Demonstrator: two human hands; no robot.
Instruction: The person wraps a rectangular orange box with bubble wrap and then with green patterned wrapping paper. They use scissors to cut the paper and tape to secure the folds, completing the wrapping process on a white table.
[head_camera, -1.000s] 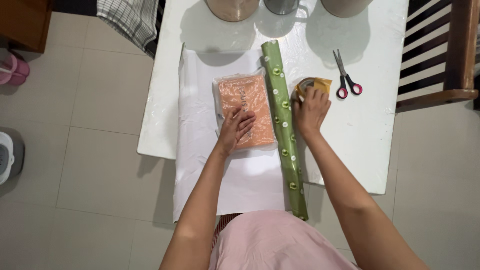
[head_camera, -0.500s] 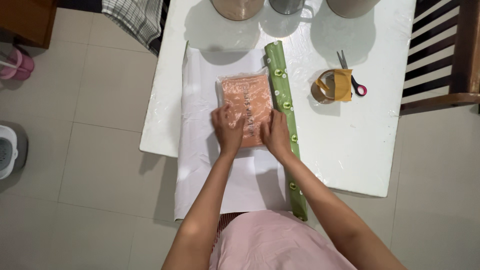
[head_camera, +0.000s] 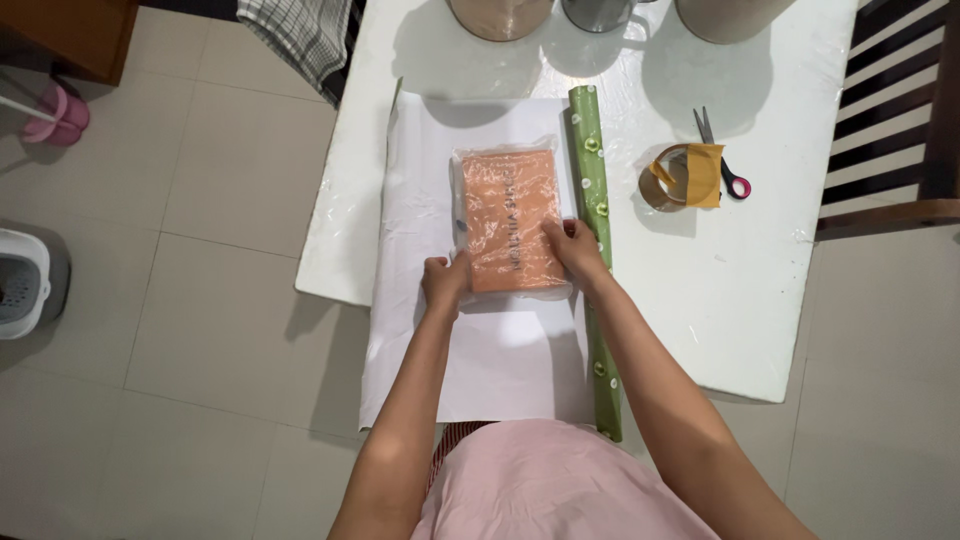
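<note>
Beige tiled floor, white plastic-covered table (head_camera: 760, 300) in the upper centre of the frame. A white sheet of wrapping paper (head_camera: 500, 370) lies unrolled across it, hanging over the near edge; the green dotted paper roll (head_camera: 596, 250) runs along its right side. A flat orange item in a clear plastic bag (head_camera: 512, 222) sits on the sheet, centre frame. Left hand (head_camera: 444, 283) pinches the bag's lower left corner. Right hand (head_camera: 576, 247) rests fingers-down on its lower right edge, pressing, not closed around it. To the right: brown tape roll (head_camera: 668, 180), yellow paper scrap (head_camera: 704, 172) and pink-handled scissors (head_camera: 722, 162), all untouched. Three containers stand at the top edge.
</note>
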